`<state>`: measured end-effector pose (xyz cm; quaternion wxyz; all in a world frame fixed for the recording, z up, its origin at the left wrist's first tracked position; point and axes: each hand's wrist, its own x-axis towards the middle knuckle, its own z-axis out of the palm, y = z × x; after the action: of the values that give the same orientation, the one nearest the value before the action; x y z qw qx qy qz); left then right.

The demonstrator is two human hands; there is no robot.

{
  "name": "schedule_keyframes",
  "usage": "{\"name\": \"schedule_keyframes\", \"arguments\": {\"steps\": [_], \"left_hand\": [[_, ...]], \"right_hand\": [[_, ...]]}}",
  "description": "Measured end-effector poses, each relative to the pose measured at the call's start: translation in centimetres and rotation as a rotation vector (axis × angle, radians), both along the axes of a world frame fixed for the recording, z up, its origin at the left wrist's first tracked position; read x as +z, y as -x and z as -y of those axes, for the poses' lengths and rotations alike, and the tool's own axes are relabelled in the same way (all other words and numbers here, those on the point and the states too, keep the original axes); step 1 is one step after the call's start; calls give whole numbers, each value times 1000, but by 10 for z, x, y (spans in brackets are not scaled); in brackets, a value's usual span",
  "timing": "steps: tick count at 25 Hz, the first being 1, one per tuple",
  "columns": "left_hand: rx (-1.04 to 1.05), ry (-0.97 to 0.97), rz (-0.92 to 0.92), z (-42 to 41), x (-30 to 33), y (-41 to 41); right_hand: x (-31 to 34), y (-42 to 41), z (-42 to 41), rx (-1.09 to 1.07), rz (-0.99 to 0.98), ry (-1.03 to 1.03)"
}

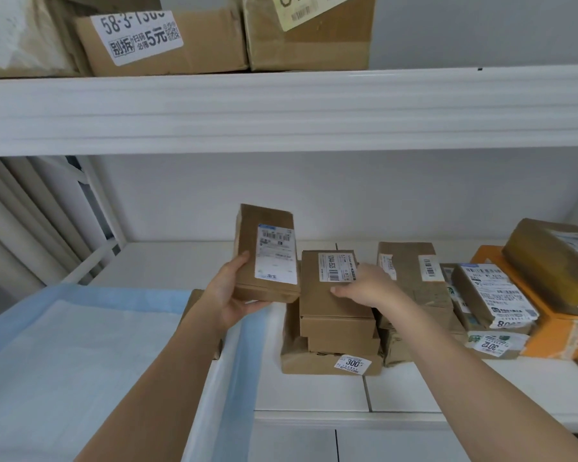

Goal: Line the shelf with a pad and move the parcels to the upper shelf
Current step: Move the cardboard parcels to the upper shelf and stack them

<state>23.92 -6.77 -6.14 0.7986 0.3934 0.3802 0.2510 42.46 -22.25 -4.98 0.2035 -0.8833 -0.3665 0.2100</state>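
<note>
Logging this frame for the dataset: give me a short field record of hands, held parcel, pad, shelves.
left hand: grips a brown parcel, lifted, label facing camera
right hand: rests on top box of a stack, grip unclear
pad: blue-edged, spread over the shelf's left part
lower shelf: parcels crowd the right side
upper shelf: large cartons at left
</note>
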Motion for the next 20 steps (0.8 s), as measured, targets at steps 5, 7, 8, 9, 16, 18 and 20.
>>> {"name": "schedule_keyframes", "arguments": {"steps": [5,7,8,9,16,18,20], "left_hand": [[31,-10,-154,0,-5,19],[-7,-25,-227,7,-8,22],[-13,-34,-245,10,-8,23],[-14,-38,-253,13,-9,25],[17,50,-202,17,-3,46],[35,76,-162,22,0,52],[58,85,-119,28,4,59]], "right_hand": [[6,13,-4,-28,-90,22],[3,14,-3,-92,-235,-94],[3,15,-2,-123,-304,-153],[1,16,-2,-160,-363,-196],[9,24,6,-310,-757,-341],[13,28,9,-264,-913,-374],[17,31,14,-216,-957,-431]]}}
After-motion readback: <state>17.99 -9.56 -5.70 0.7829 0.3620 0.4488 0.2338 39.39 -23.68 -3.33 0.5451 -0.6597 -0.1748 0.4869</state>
